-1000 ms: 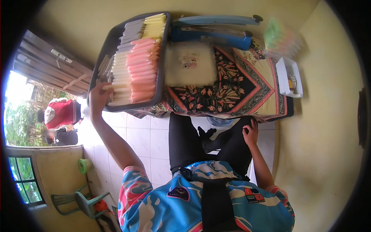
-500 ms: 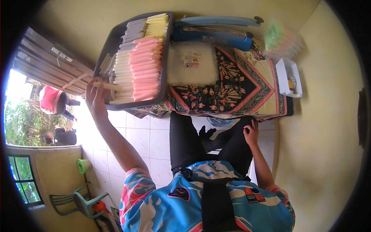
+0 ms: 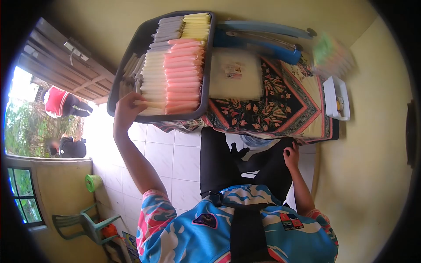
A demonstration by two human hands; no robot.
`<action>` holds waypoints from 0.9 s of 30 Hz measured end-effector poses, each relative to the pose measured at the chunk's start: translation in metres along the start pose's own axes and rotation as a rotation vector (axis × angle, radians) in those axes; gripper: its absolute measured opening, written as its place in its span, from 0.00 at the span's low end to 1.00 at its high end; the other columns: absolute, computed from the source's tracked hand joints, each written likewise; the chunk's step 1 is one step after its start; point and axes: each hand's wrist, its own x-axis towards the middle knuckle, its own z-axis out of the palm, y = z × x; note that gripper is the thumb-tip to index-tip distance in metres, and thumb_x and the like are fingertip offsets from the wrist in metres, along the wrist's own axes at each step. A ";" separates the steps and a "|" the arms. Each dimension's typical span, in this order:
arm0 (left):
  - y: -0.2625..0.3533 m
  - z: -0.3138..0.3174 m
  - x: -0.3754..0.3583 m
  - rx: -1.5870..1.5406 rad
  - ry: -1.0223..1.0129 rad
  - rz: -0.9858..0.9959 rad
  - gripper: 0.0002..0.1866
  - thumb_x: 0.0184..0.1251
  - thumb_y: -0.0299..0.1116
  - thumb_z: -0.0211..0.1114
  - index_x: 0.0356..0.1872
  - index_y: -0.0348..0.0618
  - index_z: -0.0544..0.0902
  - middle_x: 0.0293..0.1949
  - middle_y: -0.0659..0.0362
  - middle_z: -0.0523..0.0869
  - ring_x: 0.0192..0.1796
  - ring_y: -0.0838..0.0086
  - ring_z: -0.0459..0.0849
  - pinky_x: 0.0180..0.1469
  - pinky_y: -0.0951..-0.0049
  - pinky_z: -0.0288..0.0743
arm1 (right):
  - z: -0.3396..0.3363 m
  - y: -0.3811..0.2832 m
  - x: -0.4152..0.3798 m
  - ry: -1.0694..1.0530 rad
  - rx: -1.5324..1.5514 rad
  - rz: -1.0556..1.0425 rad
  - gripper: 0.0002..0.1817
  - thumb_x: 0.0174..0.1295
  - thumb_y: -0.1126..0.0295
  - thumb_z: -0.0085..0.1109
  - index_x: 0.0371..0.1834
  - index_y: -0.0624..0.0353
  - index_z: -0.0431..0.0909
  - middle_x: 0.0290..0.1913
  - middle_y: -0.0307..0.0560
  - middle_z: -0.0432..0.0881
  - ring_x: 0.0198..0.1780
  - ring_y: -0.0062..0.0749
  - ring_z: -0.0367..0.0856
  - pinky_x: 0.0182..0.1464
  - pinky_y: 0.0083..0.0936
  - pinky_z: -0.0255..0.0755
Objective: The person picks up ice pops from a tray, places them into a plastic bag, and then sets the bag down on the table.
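My left hand (image 3: pixel 126 113) is at the near left corner of a dark grey tray (image 3: pixel 208 74). Its fingers are closed on the end of a white ice pop (image 3: pixel 152 105), a slim filled plastic tube lying at the near end of the white row. Beside that row are pink ice pops (image 3: pixel 184 79). Farther back lie purple-grey ice pops (image 3: pixel 169 30) and yellow ones (image 3: pixel 196 26). More greyish tubes rest along the tray's left side. My right hand (image 3: pixel 291 156) rests on my knee, holding nothing, its fingers loosely curved and thumb apart.
Right of the tray are a blurred clear plastic stack (image 3: pixel 234 81) and a blue bag sealer (image 3: pixel 263 46) on a patterned cloth (image 3: pixel 280 101). A white container (image 3: pixel 331 98) stands at the right end. A green chair (image 3: pixel 87 223) is lower left; two people are outside the doorway.
My left hand has moved right and inward over the tray's corner, bringing the white ice pop down to the row's near end. My right hand stays on my knee. The view has shifted slightly.
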 end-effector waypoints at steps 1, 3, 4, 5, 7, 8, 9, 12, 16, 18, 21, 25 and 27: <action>0.000 0.001 0.001 0.032 -0.014 0.008 0.11 0.52 0.20 0.69 0.38 0.36 0.83 0.34 0.57 0.87 0.34 0.75 0.83 0.40 0.73 0.76 | 0.002 0.002 0.001 -0.001 -0.008 -0.003 0.06 0.53 0.69 0.67 0.34 0.47 0.82 0.71 0.59 0.68 0.70 0.65 0.65 0.70 0.48 0.63; 0.001 -0.001 0.004 0.087 -0.051 0.010 0.12 0.51 0.19 0.68 0.38 0.36 0.83 0.34 0.56 0.87 0.35 0.72 0.83 0.41 0.71 0.76 | 0.001 -0.001 0.002 -0.022 -0.026 0.022 0.06 0.53 0.69 0.68 0.34 0.47 0.82 0.71 0.59 0.68 0.70 0.65 0.65 0.70 0.47 0.63; -0.001 -0.002 0.006 0.108 -0.076 0.002 0.12 0.50 0.19 0.68 0.39 0.37 0.84 0.33 0.56 0.87 0.35 0.71 0.83 0.41 0.70 0.76 | 0.001 -0.002 0.002 -0.033 -0.035 0.037 0.06 0.52 0.69 0.68 0.34 0.47 0.82 0.71 0.60 0.68 0.70 0.65 0.65 0.70 0.47 0.64; -0.001 -0.003 0.008 0.131 -0.101 -0.003 0.13 0.50 0.18 0.68 0.39 0.37 0.84 0.33 0.56 0.86 0.35 0.70 0.83 0.42 0.69 0.77 | 0.002 -0.002 0.002 -0.029 -0.038 0.035 0.06 0.52 0.69 0.68 0.33 0.48 0.82 0.71 0.60 0.68 0.70 0.65 0.65 0.70 0.47 0.64; 0.001 -0.006 0.011 0.207 -0.170 -0.015 0.14 0.49 0.18 0.68 0.40 0.38 0.84 0.32 0.56 0.86 0.35 0.69 0.84 0.42 0.69 0.76 | 0.002 -0.002 0.002 -0.022 -0.043 0.036 0.06 0.52 0.70 0.68 0.33 0.48 0.81 0.70 0.60 0.69 0.69 0.65 0.65 0.70 0.47 0.64; 0.003 -0.007 0.013 0.245 -0.204 -0.020 0.15 0.48 0.17 0.68 0.40 0.38 0.85 0.31 0.56 0.86 0.36 0.69 0.84 0.43 0.69 0.76 | 0.003 -0.002 0.002 -0.018 -0.057 0.032 0.06 0.52 0.70 0.67 0.32 0.48 0.81 0.70 0.61 0.69 0.69 0.65 0.65 0.69 0.47 0.64; 0.004 -0.008 0.015 0.260 -0.227 -0.014 0.15 0.48 0.17 0.69 0.41 0.39 0.85 0.32 0.57 0.86 0.36 0.69 0.84 0.43 0.69 0.76 | 0.004 -0.002 0.003 -0.015 -0.072 0.027 0.06 0.52 0.70 0.67 0.32 0.49 0.81 0.69 0.61 0.70 0.69 0.65 0.66 0.69 0.47 0.64; 0.002 -0.010 0.021 0.277 -0.278 -0.008 0.17 0.47 0.17 0.70 0.42 0.39 0.85 0.32 0.57 0.86 0.36 0.69 0.84 0.43 0.69 0.77 | 0.006 -0.001 0.004 -0.013 -0.098 0.021 0.05 0.52 0.70 0.67 0.31 0.49 0.80 0.69 0.62 0.70 0.68 0.65 0.66 0.69 0.48 0.65; 0.005 -0.009 0.022 0.272 -0.266 0.000 0.17 0.49 0.19 0.70 0.43 0.40 0.85 0.33 0.58 0.88 0.35 0.69 0.84 0.44 0.70 0.77 | 0.005 -0.003 0.005 -0.013 -0.109 0.023 0.05 0.52 0.70 0.67 0.31 0.49 0.80 0.68 0.64 0.70 0.68 0.65 0.66 0.69 0.49 0.65; -0.001 -0.011 0.025 0.258 -0.190 0.002 0.16 0.52 0.22 0.70 0.44 0.41 0.85 0.34 0.58 0.88 0.36 0.69 0.84 0.45 0.70 0.77 | 0.005 -0.001 0.005 -0.011 -0.114 0.013 0.06 0.53 0.71 0.67 0.30 0.49 0.79 0.68 0.65 0.70 0.68 0.65 0.67 0.70 0.47 0.64; -0.017 -0.020 0.048 0.314 0.069 -0.068 0.15 0.58 0.31 0.69 0.48 0.42 0.86 0.41 0.55 0.90 0.43 0.67 0.87 0.49 0.69 0.78 | 0.008 0.002 0.005 -0.005 -0.115 0.007 0.06 0.52 0.70 0.67 0.31 0.49 0.79 0.68 0.64 0.70 0.68 0.66 0.67 0.69 0.48 0.64; -0.041 -0.031 0.084 0.371 0.230 0.067 0.18 0.57 0.31 0.70 0.51 0.42 0.85 0.44 0.51 0.89 0.48 0.63 0.87 0.52 0.66 0.77 | 0.009 0.004 0.004 -0.006 -0.113 0.011 0.06 0.52 0.70 0.67 0.31 0.47 0.79 0.68 0.63 0.70 0.67 0.67 0.67 0.69 0.49 0.65; -0.049 -0.032 0.097 0.457 0.209 0.099 0.20 0.57 0.31 0.73 0.52 0.41 0.85 0.43 0.50 0.89 0.47 0.63 0.87 0.52 0.66 0.78 | 0.008 0.005 0.004 -0.015 -0.131 0.027 0.07 0.52 0.70 0.67 0.32 0.47 0.79 0.69 0.63 0.70 0.67 0.66 0.67 0.69 0.49 0.65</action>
